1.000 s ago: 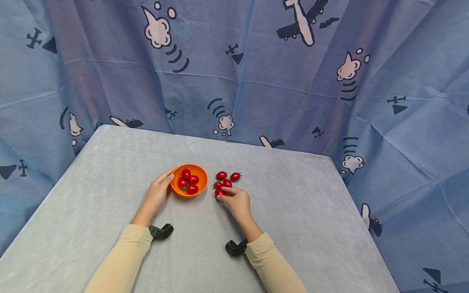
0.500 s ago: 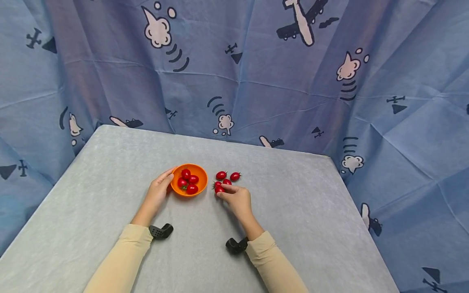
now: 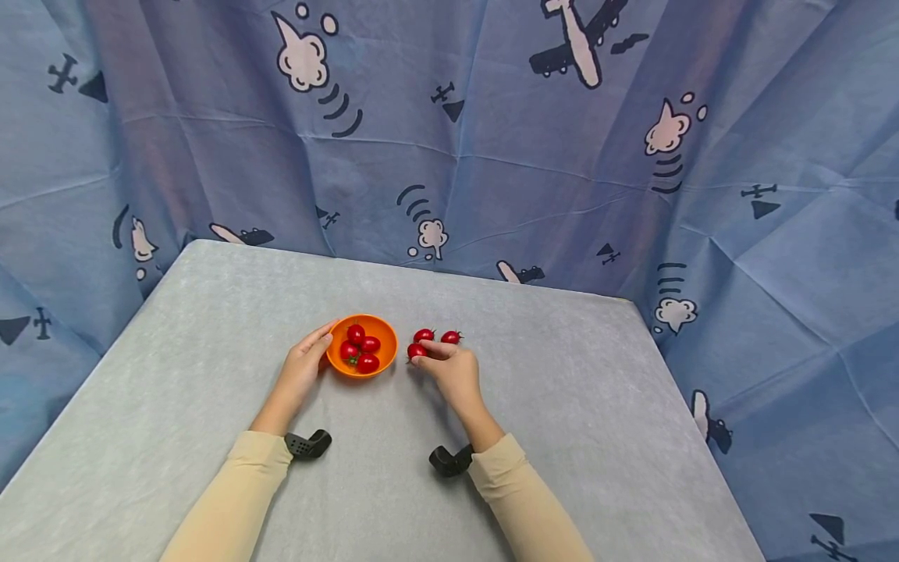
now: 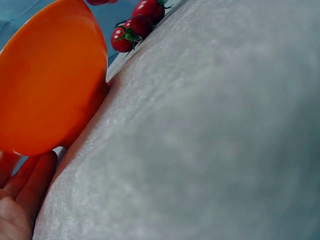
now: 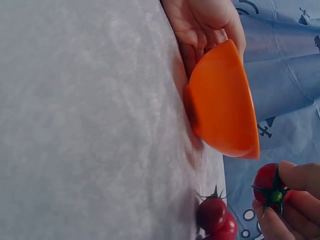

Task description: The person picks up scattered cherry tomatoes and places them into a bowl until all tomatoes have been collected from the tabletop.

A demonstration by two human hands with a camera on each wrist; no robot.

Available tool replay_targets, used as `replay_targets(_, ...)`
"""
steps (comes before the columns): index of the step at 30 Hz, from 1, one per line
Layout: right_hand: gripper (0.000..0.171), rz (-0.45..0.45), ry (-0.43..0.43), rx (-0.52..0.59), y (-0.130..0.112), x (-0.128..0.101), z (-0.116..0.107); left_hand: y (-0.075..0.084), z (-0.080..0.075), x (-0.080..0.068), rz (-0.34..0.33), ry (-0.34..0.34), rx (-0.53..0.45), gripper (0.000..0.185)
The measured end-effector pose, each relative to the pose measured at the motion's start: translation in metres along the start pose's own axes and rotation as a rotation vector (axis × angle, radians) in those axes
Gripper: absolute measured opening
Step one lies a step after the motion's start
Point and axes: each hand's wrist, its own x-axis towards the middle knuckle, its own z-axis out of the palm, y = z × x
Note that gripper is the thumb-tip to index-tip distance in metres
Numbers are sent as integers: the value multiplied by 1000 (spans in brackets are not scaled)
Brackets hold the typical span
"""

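An orange bowl with several red cherry tomatoes in it stands on the grey table. My left hand holds the bowl's left rim, thumb along the edge and fingers under the wall. Just right of the bowl, my right hand pinches one cherry tomato between thumb and fingers; the right wrist view shows this tomato off the cloth, beside the bowl. More loose tomatoes lie on the table behind that hand, some hidden by it.
The grey cloth-covered table is backed on all sides by a blue curtain printed with planes and clouds. Black wrist cameras sit under both cream sleeves.
My right hand has moved away from me and slightly left with the pinched tomato, raising it beside the bowl. The left hand and bowl have stayed put.
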Motion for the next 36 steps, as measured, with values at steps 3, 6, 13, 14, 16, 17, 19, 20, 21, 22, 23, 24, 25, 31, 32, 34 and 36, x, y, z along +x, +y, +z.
replay_targets(3,30,4,-8,17,-4,1,1,-1,0,0,-1,1,7,47)
replay_targets(6,31,9,-19,41,-9,2,3,-1,1,0,2,0,6,47)
replay_targets(13,31,6,-41,78,-18,3,10,-1,0,0,0,-3,-7,46)
replay_targets(14,31,3,-47,82,-19,4,10,-1,-1,0,0,-3,-8,46)
replay_targets(16,31,9,-57,101,-20,4,12,0,-1,0,3,-8,-10,46)
replay_targets(17,31,7,-57,100,-21,4,12,0,-1,0,2,-7,-10,46)
replay_targets(19,30,8,-60,111,-22,5,14,0,-1,0,5,-11,-11,46)
replay_targets(20,30,8,-62,115,-23,5,15,1,-1,0,4,-11,-12,46)
replay_targets(21,29,11,-66,125,-23,5,16,1,-1,0,3,-12,-15,46)
replay_targets(22,29,11,-69,130,-24,5,16,1,-1,0,4,-13,-18,46)
replay_targets(23,29,10,-73,135,-25,5,17,1,-1,0,2,-13,-19,46)
replay_targets(24,29,9,-76,142,-26,5,18,1,-1,0,2,-14,-20,46)
replay_targets(25,29,7,-79,145,-27,5,19,1,0,0,1,-14,-22,46)
replay_targets(31,30,-29,-86,112,-32,4,25,1,-1,0,-8,-14,-22,46)
replay_targets(32,29,-30,-86,107,-33,4,26,1,-1,0,-9,-14,-22,46)
replay_targets(34,29,-30,-84,107,-34,5,28,1,-1,0,-9,-15,-24,47)
replay_targets(36,28,-28,-82,112,-34,5,29,0,-1,1,-5,-15,-30,47)
